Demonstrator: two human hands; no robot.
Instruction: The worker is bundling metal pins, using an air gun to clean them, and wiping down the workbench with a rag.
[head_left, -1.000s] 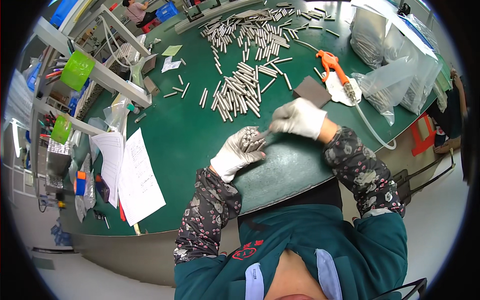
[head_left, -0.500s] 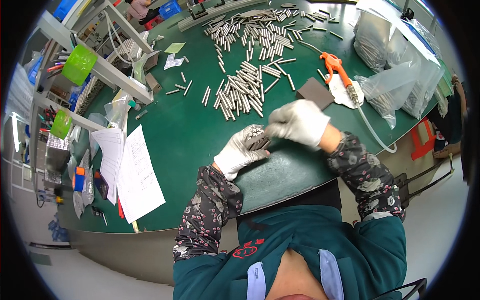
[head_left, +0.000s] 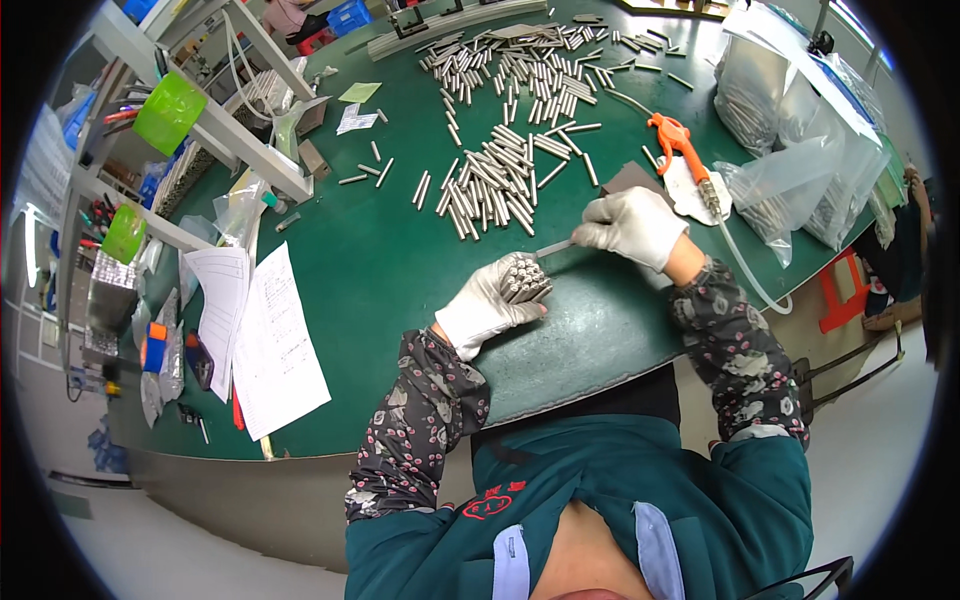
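A green-topped workbench (head_left: pixel 380 260) with a curved front edge fills the view. A white metal rack (head_left: pixel 225 120) stands along its left side (crowded with small bins and tape rolls). Pale grey floor (head_left: pixel 180 560) shows below; an orange stool (head_left: pixel 848 290) sits right.

A tight bundle (head_left: pixel 523 278) of short silver metal rods sits gripped in the gloved left hand (head_left: pixel 490 303), its round ends facing up and away, just above the green tabletop (head_left: pixel 380 260). One more rod (head_left: pixel 553 247) lies nearly level, pinched in the gloved right hand (head_left: pixel 632 224), its tip close to the bundle.
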